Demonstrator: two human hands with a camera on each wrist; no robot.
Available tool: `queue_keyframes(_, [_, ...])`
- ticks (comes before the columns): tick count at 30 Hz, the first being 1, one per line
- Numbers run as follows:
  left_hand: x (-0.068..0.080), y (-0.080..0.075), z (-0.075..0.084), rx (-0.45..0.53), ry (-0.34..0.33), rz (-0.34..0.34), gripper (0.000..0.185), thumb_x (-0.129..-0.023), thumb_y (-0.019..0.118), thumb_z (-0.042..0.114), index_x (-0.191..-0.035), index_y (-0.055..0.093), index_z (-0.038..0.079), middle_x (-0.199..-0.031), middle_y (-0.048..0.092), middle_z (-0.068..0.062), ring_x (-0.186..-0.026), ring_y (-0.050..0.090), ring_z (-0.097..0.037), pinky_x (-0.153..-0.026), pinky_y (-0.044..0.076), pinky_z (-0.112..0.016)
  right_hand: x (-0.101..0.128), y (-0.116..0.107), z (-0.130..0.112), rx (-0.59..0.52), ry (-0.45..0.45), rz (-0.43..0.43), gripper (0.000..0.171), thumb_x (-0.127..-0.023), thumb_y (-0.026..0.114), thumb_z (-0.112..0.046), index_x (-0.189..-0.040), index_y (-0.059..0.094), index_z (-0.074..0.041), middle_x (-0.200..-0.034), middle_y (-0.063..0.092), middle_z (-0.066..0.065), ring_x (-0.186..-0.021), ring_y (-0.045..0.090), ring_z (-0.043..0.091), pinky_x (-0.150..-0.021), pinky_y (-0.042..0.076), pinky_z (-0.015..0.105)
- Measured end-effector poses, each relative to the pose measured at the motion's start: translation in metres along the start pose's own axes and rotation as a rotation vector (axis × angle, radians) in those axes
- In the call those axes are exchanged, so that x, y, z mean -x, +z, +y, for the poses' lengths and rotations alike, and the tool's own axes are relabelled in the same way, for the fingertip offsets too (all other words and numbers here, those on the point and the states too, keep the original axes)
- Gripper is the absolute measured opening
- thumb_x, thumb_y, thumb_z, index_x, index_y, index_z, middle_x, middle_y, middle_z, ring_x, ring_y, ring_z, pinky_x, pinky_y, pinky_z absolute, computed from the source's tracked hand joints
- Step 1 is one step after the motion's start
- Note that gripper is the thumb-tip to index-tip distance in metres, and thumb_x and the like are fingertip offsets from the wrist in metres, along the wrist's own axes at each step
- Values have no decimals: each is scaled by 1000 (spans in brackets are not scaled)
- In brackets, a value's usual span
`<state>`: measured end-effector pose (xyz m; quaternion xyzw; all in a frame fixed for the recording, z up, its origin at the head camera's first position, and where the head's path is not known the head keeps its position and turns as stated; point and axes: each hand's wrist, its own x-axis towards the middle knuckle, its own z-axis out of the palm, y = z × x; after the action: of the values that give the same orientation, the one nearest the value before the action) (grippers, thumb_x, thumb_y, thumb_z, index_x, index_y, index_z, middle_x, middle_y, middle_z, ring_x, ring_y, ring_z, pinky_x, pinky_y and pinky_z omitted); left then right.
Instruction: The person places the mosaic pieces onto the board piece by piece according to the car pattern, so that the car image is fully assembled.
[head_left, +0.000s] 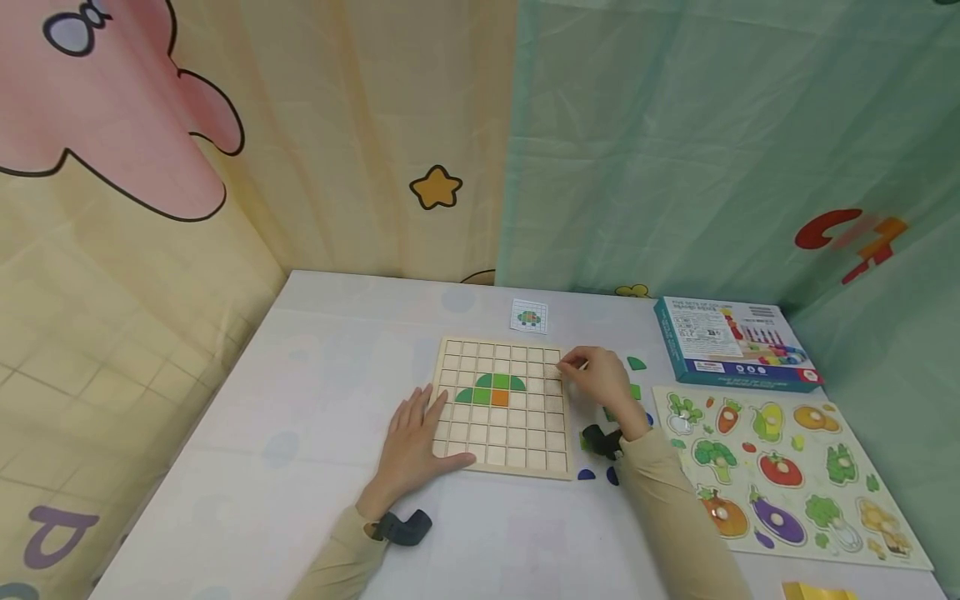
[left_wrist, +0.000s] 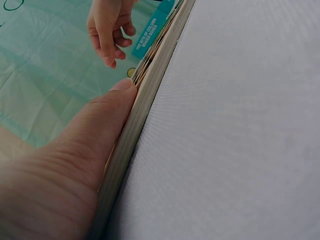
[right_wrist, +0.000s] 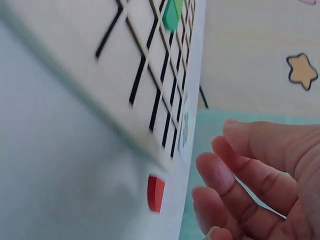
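Observation:
A wooden grid board [head_left: 525, 442] lies on the table, with several green pieces [head_left: 482, 396] and an orange square [head_left: 499, 398] set in its cells. My left hand [head_left: 411, 446] rests at its left side, fingers extended; the thumb [left_wrist: 105, 112] touches the board's near edge. Over the right edge of the board hovers my right hand [head_left: 600, 379]. Its thumb and index fingertips are close together, the other fingers loosely bent, and nothing shows between them. On the table beside the board, a red piece [right_wrist: 156, 193] appears in the right wrist view.
Behind the board lies a small picture card [head_left: 529, 317]. Loose green pieces [head_left: 637, 364] and blue half-circles [head_left: 586, 474] are scattered to the right. Farther right are a box [head_left: 738, 343] and a vegetable puzzle board [head_left: 795, 512]. Part of a yellow object [head_left: 817, 592] shows at the bottom.

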<state>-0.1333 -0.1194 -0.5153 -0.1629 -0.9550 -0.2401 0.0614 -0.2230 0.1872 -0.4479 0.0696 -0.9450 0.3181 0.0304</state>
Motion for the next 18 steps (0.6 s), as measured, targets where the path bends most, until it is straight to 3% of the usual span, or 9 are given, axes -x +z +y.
queue_keyframes(6, [0,-2,1,-1,-10,-14,107,-70,69,66,-149,29,6,-154,19,-19,-142,8,-32,-113,9,-47,-10,-8,16,-21,58,9,16,-87,69,-17,-88,70,-1,-77,65,8,-66,56,22,-55,43,31])
queue_keyframes(18, [0,1,-1,-8,1,-2,107,-70,68,68,-149,30,6,-153,19,-19,-142,9,-33,-112,9,-48,-26,-5,25,-11,186,-34,24,-85,70,-19,-93,67,3,-80,62,13,-70,53,26,-58,43,33])
